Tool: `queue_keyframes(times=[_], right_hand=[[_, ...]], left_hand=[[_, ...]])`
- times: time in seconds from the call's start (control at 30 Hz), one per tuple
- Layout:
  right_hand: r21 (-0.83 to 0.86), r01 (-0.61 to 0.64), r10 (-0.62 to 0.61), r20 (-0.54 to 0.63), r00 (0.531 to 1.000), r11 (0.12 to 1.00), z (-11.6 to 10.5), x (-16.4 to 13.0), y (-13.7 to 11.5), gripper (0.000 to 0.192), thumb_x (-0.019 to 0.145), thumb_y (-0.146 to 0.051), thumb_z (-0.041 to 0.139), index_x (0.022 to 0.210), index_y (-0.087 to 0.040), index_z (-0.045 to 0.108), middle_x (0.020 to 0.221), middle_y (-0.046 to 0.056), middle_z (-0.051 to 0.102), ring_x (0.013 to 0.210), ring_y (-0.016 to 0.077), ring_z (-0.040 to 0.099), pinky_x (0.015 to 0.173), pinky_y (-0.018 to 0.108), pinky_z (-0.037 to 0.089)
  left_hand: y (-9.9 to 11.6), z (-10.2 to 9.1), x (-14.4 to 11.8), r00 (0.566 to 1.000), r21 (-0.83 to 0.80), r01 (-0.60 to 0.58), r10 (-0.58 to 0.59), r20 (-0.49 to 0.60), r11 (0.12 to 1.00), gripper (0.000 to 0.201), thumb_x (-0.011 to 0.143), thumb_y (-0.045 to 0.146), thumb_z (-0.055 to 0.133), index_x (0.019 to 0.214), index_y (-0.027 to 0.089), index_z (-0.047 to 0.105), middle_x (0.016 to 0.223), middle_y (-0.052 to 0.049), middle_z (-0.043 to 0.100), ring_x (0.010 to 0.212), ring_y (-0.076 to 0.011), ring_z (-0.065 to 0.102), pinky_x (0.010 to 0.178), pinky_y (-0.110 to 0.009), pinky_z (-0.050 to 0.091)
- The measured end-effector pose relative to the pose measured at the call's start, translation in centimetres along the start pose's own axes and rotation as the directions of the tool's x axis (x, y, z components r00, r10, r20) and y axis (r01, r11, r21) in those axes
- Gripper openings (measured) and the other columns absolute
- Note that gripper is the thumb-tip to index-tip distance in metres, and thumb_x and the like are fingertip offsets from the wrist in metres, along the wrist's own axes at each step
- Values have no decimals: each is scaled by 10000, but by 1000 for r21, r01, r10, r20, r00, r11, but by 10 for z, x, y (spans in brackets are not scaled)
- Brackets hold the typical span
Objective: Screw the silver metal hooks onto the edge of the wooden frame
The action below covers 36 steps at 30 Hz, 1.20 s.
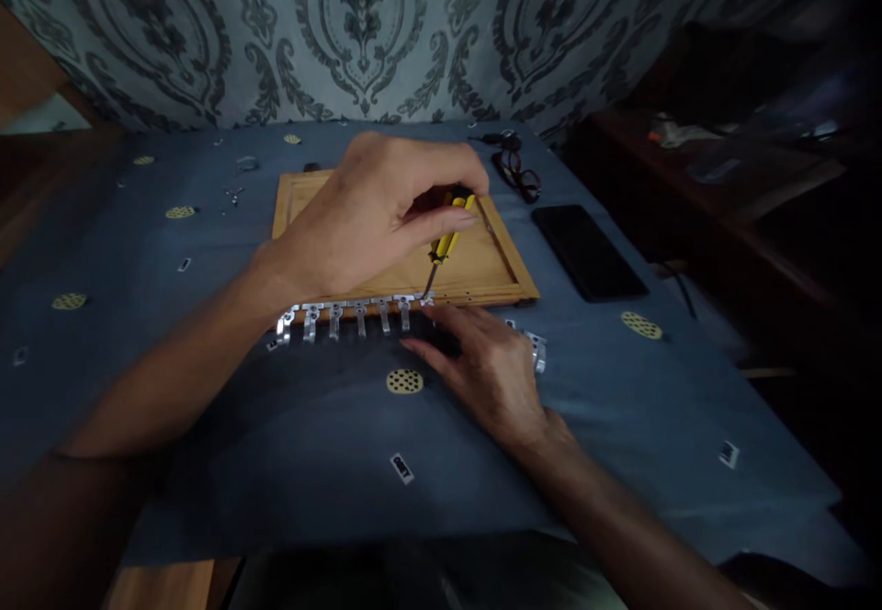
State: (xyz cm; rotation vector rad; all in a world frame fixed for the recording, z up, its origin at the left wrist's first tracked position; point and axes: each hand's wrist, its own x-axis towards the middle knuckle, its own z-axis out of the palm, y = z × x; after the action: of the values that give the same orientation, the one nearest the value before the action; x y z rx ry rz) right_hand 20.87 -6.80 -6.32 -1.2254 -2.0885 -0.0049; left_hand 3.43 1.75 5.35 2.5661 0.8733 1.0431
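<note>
Left hand (386,210) grips a screwdriver (446,231); at its five o'clock, right hand (494,362) touches a clip (428,299), hold unclear.

Homelike room; damask-patterned backdrop (362,31), printed cloth (475,486), eyeglasses (518,177)

The counter (303,481) (under a blue cloth (475,500) with yellow ovals (404,381)) carried a board (475,261); a phone (589,253) and glasses (529,189) lay right of it, bits (235,192) left, brackets (538,353) nearer.
</note>
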Motion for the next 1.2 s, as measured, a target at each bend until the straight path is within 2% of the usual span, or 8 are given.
queue_keyframes(times=[0.27,0.57,1.0,1.2], right_hand=[[6,-1,1,3,1000,1000,1,-1,1,188,933,-318,663,1032,-168,718,877,68,778,782,211,725,694,301,532],[-7,18,-18,-5,1000,1000,1,-1,2,186,948,-322,635,1053,-185,705,888,65,783,786,212,725,698,298,531],[-8,19,-19,-17,1000,1000,1,-1,3,188,963,-343,617,1030,-194,710,876,60,780,784,202,724,677,288,530],[5,2,-2,4,1000,1000,2,-2,3,189,953,-336,629,1054,-198,710,878,62,778,787,210,725,693,308,543]], left_hand=[[2,-1,0,1000,-19,14,-14,13,1000,100,862,295,707,931,225,730,822,-5,732,719,-140,670,743,-287,556],[5,-2,0,999,33,-22,21,28,999,126,875,280,700,961,197,740,820,-2,734,706,-113,665,739,-250,545],[-1,-1,0,1000,17,18,-18,23,1000,157,880,318,687,988,220,745,864,1,753,745,-127,689,759,-262,578],[0,-4,0,999,31,16,-17,34,999,176,891,255,663,1042,234,750,928,3,771,783,-136,709,799,-275,585]])
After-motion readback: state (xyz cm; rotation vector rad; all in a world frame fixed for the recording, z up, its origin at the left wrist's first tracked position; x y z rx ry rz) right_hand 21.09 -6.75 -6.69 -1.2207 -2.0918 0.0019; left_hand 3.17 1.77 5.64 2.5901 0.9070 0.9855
